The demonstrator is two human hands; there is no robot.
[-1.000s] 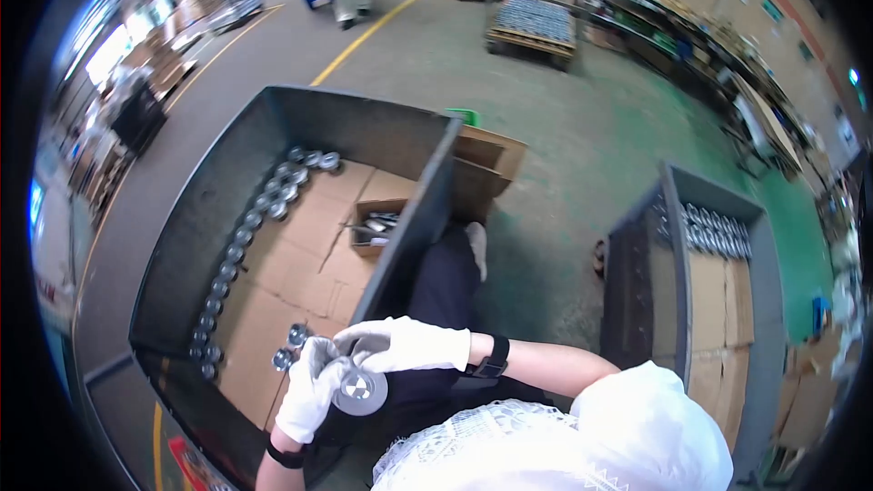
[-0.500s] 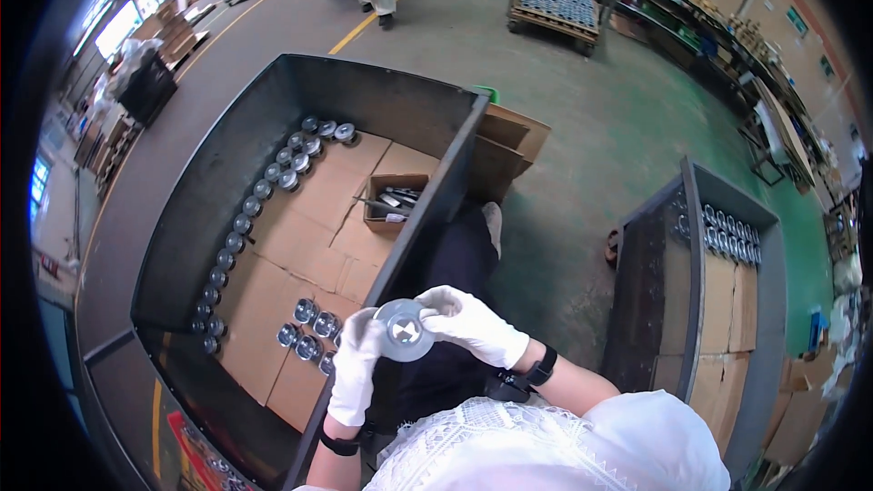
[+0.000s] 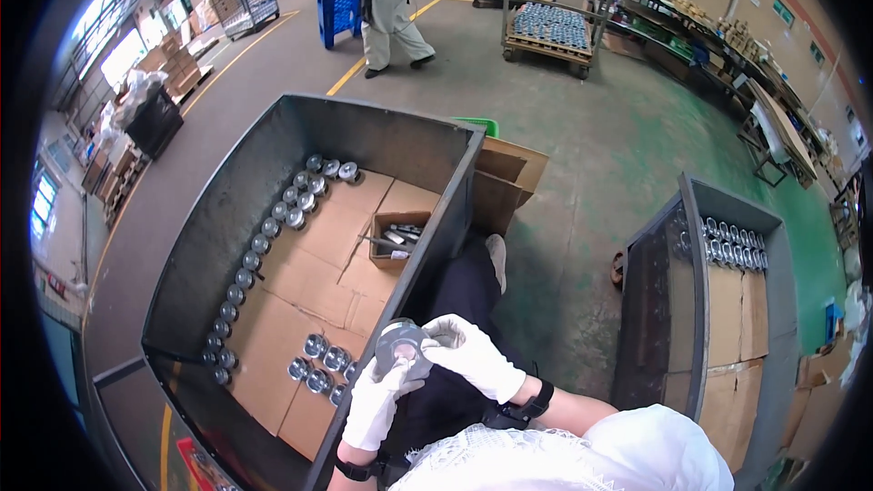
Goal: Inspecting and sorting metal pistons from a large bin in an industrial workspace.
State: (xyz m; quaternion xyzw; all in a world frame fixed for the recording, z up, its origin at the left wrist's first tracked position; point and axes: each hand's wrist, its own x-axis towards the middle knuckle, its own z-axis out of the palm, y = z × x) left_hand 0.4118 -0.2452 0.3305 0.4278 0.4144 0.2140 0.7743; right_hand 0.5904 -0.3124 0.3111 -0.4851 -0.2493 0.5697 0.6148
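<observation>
A steel bin (image 3: 227, 218) lined with cardboard (image 3: 309, 282) holds rows of metal parts (image 3: 273, 218) and a small box (image 3: 396, 238). A second bin (image 3: 718, 309) stands right; a person (image 3: 391, 0) walks beyond.

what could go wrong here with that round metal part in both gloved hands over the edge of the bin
The round metal part is held between the left hand and right hand, right above the bin wall. If either hand's grip slips, it could drop onto the person's leg or the shiny parts lying on the cardboard below, possibly denting them.
</observation>
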